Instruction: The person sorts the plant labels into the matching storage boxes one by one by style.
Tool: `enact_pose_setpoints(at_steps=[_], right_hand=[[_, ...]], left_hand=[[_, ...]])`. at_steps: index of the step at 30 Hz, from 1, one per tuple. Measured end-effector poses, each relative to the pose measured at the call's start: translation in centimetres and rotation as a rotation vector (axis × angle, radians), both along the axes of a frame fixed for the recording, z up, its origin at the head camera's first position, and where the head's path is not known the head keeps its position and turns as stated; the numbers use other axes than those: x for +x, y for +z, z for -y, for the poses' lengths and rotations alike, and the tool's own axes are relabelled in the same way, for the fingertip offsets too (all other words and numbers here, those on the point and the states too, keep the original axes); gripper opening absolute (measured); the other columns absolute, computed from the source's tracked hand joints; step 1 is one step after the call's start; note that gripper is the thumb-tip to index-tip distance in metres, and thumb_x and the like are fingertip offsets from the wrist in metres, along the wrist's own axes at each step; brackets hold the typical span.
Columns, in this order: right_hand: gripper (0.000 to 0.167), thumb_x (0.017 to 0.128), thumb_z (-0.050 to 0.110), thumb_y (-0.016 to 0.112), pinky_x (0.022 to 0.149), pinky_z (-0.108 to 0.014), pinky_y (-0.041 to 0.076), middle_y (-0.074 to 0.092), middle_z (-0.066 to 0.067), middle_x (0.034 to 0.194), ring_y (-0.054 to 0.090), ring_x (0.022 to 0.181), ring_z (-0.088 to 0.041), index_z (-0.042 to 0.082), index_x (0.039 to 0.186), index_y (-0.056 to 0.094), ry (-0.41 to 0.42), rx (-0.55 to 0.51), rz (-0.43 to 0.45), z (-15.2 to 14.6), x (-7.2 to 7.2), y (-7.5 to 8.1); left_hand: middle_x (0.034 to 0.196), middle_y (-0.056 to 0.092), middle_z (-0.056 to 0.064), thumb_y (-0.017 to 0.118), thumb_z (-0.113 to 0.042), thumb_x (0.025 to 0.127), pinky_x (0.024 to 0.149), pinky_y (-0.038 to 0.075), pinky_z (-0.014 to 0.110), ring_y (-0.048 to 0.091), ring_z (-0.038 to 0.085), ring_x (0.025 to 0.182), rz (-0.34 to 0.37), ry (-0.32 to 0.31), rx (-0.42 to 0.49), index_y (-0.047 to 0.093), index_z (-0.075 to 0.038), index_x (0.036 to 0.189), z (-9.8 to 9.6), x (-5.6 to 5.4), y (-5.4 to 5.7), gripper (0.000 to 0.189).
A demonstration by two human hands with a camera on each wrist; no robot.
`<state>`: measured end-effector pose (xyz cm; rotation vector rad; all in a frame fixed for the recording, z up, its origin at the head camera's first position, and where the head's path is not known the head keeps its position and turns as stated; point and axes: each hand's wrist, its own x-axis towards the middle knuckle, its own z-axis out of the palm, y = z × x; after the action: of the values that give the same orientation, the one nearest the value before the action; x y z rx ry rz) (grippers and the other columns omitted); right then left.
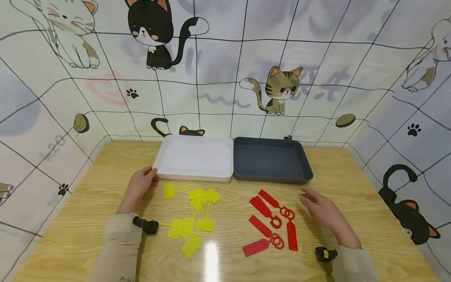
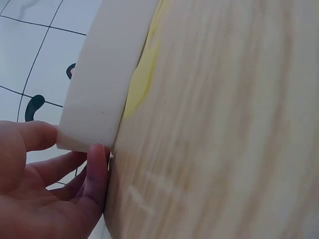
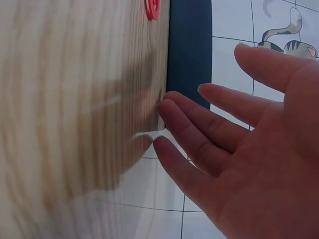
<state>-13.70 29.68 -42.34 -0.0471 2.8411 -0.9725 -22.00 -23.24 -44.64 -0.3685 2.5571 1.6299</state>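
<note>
The left hand is curled round the near left corner of the white tray; the right hand, outstretched, is held right of the red tags.

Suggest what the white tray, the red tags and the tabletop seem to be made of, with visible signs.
White tray: probably smooth moulded plastic, given its rounded corners.
Red tags: likely thin plastic, judging by flat, evenly coloured shapes; finish unclear.
Tabletop: wood or wood-look laminate, glossy; it shows grain and a bright reflection.
</note>
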Motion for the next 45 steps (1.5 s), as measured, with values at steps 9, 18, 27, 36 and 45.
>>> enact_pose_setpoints(at_steps=[9,18,27,36,45], right_hand=[[0.059,0.089,0.04,0.05,0.081,-0.045,0.044,0.053,-0.019,0.116,0.051,0.104,-0.034,0.001,0.133,0.038,0.009,-0.006,0.017,0.6,-0.2,-0.6],[0.056,0.089,0.037,0.053,0.082,-0.045,0.043,0.053,-0.018,0.117,0.051,0.103,-0.031,0.002,0.131,0.042,0.033,-0.026,0.002,1.2,-0.9,-0.3],[0.039,0.088,0.017,0.056,0.071,-0.032,0.047,0.058,-0.013,0.109,0.055,0.098,-0.027,0.0,0.123,0.05,0.077,-0.045,0.009,0.0,-0.7,0.2],[0.028,0.082,0.021,0.064,0.065,-0.03,0.043,0.056,-0.002,0.086,0.05,0.078,-0.016,0.006,0.106,0.061,0.1,0.007,0.102,0.3,-0.7,0.0],[0.031,0.071,0.029,0.074,0.058,-0.029,0.036,0.049,-0.002,0.074,0.044,0.068,-0.017,0.009,0.09,0.06,0.105,-0.007,0.179,1.5,-0.4,-0.6]], left_hand=[[0.14,0.031,0.013,0.034,-0.021,0.096,0.1,0.03,0.04,0.029,0.026,0.126,-0.02,0.063,0.045,0.029,-0.007,0.14,-0.3,0.3,0.5,0.047],[0.144,0.026,0.004,0.039,-0.024,0.096,0.103,0.024,0.03,0.023,0.014,0.13,-0.127,0.148,0.319,0.03,-0.011,0.14,0.5,-0.2,-0.4,0.047],[0.142,0.031,0.007,0.04,-0.016,0.096,0.101,0.027,0.026,0.027,0.014,0.129,-0.222,0.1,0.492,0.037,-0.007,0.136,-0.9,-1.4,-0.7,0.041],[0.142,0.03,0.006,0.043,-0.016,0.095,0.102,0.026,0.028,0.028,0.014,0.128,-0.224,0.109,0.437,0.035,-0.008,0.137,-1.4,-1.9,-1.0,0.044],[0.143,0.029,0.006,0.038,-0.014,0.096,0.104,0.024,0.034,0.028,0.017,0.129,-0.217,0.105,0.407,0.037,-0.024,0.137,-1.2,-1.1,-1.9,0.042]])
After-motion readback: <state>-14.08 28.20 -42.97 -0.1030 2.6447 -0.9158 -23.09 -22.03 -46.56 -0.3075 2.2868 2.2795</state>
